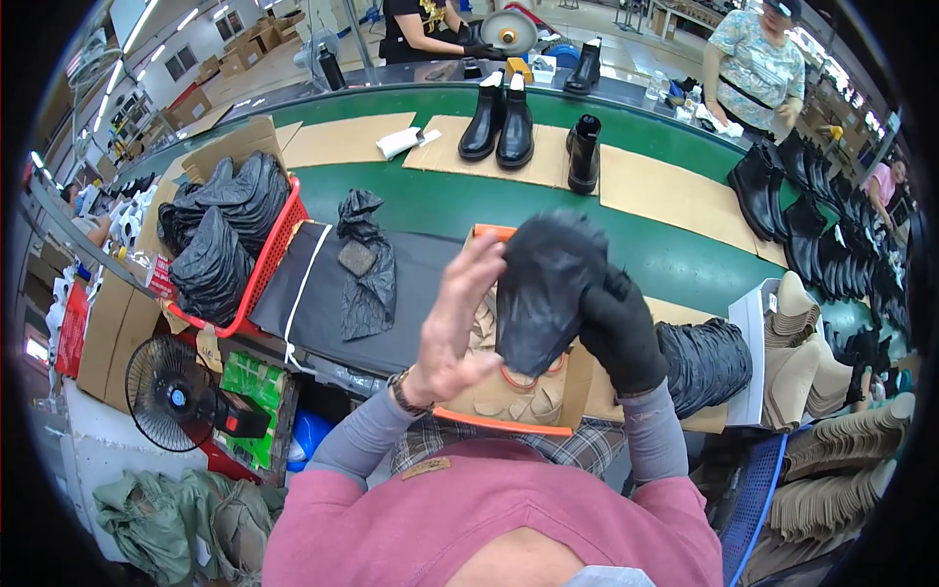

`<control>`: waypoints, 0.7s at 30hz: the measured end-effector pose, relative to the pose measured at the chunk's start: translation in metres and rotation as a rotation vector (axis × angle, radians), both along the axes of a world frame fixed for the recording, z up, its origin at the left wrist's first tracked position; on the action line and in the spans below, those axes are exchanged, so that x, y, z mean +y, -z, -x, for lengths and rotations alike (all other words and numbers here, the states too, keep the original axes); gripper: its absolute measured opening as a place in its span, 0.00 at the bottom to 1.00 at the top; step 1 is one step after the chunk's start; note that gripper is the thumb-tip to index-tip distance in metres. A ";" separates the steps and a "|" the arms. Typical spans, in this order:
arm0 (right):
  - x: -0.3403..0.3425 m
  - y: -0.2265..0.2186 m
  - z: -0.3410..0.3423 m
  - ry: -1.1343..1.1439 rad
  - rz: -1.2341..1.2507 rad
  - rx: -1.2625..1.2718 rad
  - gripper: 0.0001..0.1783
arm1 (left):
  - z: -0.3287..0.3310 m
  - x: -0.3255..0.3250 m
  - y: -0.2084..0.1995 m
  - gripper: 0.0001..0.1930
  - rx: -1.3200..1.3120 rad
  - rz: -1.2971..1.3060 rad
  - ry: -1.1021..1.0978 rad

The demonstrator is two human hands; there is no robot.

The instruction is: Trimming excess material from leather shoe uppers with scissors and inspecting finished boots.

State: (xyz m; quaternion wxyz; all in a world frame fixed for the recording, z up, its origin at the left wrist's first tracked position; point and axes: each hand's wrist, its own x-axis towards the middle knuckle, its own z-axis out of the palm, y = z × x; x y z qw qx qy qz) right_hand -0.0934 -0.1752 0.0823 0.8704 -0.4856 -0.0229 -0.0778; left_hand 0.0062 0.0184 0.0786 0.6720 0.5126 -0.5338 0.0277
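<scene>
In front of my chest, my right hand (pixel 626 338), in a black glove, grips a black crinkled plastic piece (pixel 550 289) shaped like a bag or cover. What may be inside it does not show. My left hand (pixel 455 318) is bare, its fingers stretched and apart, beside the left edge of the piece; I cannot tell if it touches. Below them sits an orange-rimmed box (pixel 504 423) with beige cut pieces and a rubber band. Close by on the right lies a stack of black crinkled pieces (pixel 706 367).
A red basket (pixel 274 256) at the left holds more black crinkled pieces. Black boots (pixel 514 127) stand on cardboard across the green conveyor (pixel 430 201). A fan (pixel 176 393) stands lower left. Beige inserts (pixel 794 362) fill a white box at right. Two people work across the conveyor.
</scene>
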 end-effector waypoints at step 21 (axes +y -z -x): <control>0.038 0.011 -0.015 -0.217 -0.314 0.208 0.26 | -0.037 -0.001 0.001 0.48 0.584 0.015 0.465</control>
